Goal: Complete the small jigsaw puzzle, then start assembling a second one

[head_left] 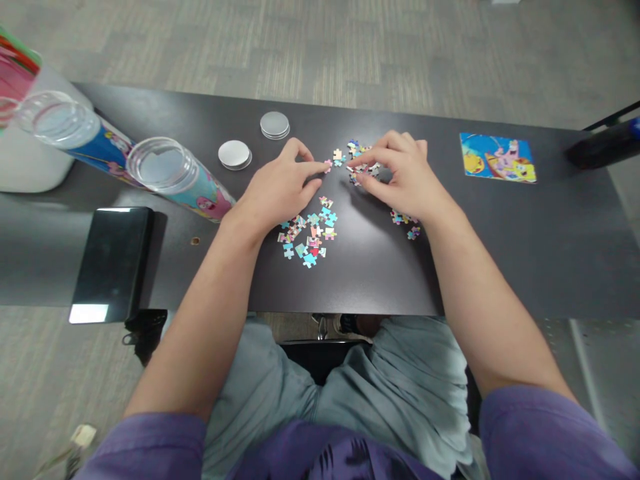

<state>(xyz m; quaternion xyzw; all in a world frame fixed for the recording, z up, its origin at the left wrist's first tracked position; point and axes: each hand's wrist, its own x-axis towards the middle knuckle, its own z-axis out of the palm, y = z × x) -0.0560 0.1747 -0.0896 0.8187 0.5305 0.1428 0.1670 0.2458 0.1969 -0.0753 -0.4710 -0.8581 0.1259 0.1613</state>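
My left hand (285, 181) has its index finger stretched out, its tip touching a small pink jigsaw piece (328, 166); the thumb stands apart. To the right of that tip lie a few jigsaw pieces (339, 157) in cream and blue. My right hand (403, 167) is bent over a cluster of jigsaw pieces (367, 171), with a pale jigsaw piece (350, 168) at its fingertips; the hand partly hides the cluster. A loose pile of light blue, pink and red jigsaw pieces (313, 241) lies nearer me, and more pieces (413, 233) lie under my right wrist.
A cartoon picture card (498, 158) lies at the right, near a dark cylindrical object (605, 143). Silver round lids (235, 154) sit at the back left. Two clear-topped tubes (173, 175), a white container (40, 153) and a black tablet-like device (114, 263) occupy the left side.
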